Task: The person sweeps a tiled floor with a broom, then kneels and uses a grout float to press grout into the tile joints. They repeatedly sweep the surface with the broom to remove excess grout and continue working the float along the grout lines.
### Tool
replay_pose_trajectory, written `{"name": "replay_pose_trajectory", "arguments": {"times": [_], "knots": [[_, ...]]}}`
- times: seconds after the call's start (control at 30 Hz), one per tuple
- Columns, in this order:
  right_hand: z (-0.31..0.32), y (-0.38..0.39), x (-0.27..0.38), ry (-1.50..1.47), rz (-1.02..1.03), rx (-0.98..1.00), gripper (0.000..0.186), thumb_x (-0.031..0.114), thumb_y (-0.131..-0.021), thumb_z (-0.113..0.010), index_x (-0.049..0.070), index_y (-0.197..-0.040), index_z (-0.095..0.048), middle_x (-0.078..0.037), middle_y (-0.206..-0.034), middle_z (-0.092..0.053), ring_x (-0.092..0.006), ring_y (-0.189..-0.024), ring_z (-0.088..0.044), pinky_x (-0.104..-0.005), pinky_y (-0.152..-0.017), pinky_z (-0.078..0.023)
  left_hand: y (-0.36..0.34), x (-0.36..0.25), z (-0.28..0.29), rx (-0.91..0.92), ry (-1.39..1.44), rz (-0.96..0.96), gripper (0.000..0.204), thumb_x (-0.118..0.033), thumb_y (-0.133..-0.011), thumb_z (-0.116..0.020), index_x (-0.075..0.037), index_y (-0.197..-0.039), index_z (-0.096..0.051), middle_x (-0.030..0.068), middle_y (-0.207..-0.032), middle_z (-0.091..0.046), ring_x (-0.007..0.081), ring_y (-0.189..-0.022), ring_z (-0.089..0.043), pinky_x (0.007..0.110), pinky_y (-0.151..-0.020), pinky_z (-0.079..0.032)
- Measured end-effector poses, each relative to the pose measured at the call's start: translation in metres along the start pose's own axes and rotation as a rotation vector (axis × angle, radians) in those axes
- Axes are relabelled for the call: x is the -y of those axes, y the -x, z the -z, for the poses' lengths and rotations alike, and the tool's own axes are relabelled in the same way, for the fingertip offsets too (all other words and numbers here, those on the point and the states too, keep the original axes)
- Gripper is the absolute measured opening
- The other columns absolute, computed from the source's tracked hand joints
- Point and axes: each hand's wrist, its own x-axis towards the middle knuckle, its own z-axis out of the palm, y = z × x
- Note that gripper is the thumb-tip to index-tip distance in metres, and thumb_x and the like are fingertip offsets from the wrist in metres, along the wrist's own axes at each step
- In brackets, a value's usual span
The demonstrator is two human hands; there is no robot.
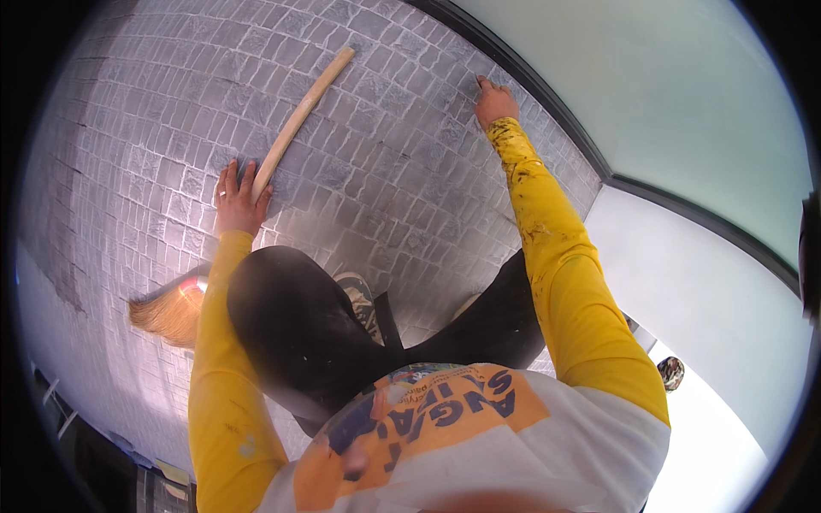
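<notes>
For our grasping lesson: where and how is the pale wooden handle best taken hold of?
I'd grip the wooden handle midway along its visible stretch, coming from above, fingers closing across it: it is long, slim and lies along the block-patterned floor. The left hand is at that stretch's near end.

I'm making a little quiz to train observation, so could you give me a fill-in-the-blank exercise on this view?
1. Both of the person's sleeves are mainly ____ in colour.
2. The hand nearest the wooden stick is the person's ____ one.
3. The dark frame runs closest to the person's ____ hand.

Missing words: yellow; left; right.
</notes>
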Motion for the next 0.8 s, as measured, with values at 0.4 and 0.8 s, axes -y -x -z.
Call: {"name": "replay_pose_trajectory", "arguments": {"times": [0.4, 0.8], "knots": [[-0.023, 0.0, 0.002, -0.486, -0.18, 0.28, 0.081, 0.04, -0.075, -0.066, -0.009, -0.135, -0.043, -0.031, -0.131, -0.051, -0.041, -0.124, -0.05, -0.0369, -0.102, -0.042, 0.001, 0.002, -0.005, 0.012, -0.021, 0.017, 0.057, -0.046, -0.087, -0.061, -0.018, -0.136, -0.051, 0.0188, -0.142, -0.041, 0.0388, -0.131, -0.038, 0.05, -0.107, -0.033], [-0.034, 0.001, 0.002, -0.525, -0.124, 0.29, 0.075, 0.035, -0.076, -0.066, -0.012, -0.13, -0.045, -0.034, -0.126, -0.053, -0.042, -0.123, -0.049, -0.0392, -0.104, -0.039, 0.001, 0.003, -0.005, 0.013, -0.028, -0.003, 0.057, -0.045, -0.087, -0.062, -0.018, -0.136, -0.05, 0.0196, -0.142, -0.041, 0.0393, -0.131, -0.038, 0.05, -0.107, -0.033]]}}
